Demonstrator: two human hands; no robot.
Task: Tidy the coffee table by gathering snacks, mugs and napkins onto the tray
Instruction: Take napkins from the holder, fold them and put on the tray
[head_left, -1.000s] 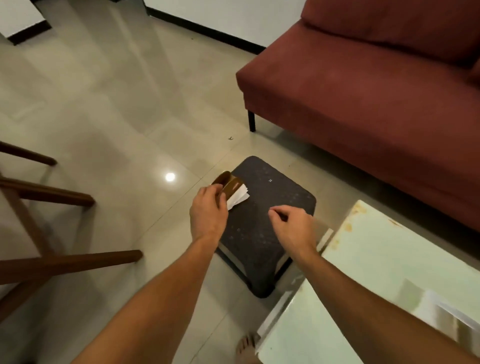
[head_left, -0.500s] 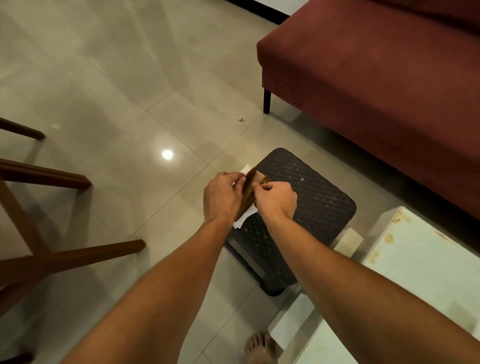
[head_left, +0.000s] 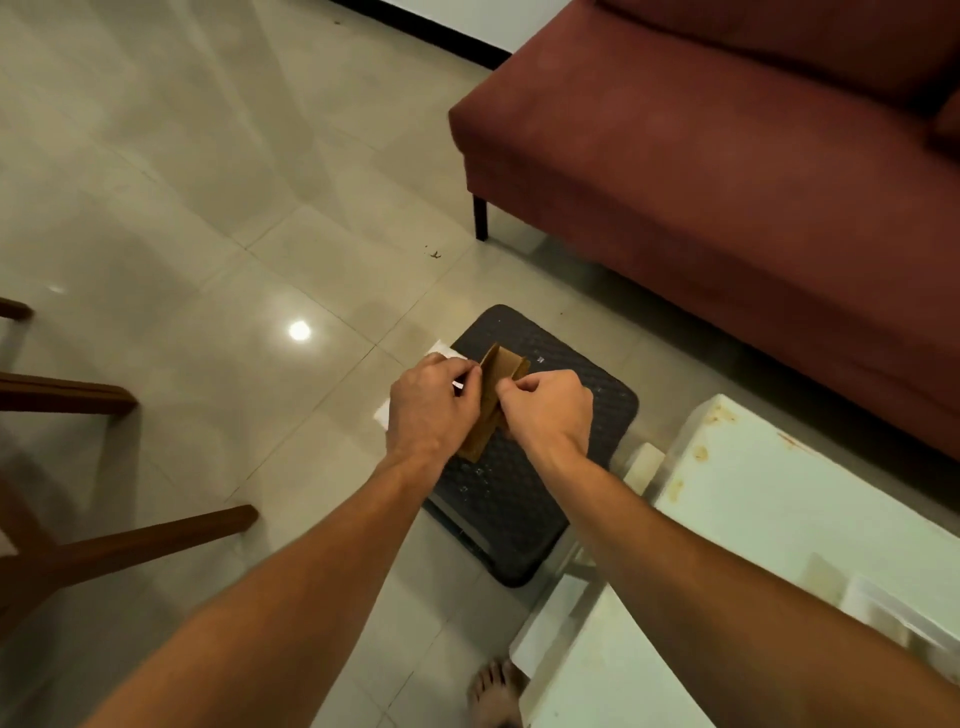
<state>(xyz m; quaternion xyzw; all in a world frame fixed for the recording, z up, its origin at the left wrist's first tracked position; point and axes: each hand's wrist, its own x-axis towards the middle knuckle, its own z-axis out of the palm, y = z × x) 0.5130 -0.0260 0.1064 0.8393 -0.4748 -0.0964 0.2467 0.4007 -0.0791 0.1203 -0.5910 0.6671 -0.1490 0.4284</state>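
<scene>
Above the dark woven stool (head_left: 519, 499), a flat brown folded holder (head_left: 498, 370) sits between both hands: left hand (head_left: 434, 410) grips it with white paper napkins (head_left: 441, 351), right hand (head_left: 545, 411) pinches its edge

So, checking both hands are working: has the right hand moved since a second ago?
Yes. The right hand moved left across the dark woven stool to pinch the brown napkin holder in the left hand.
</scene>
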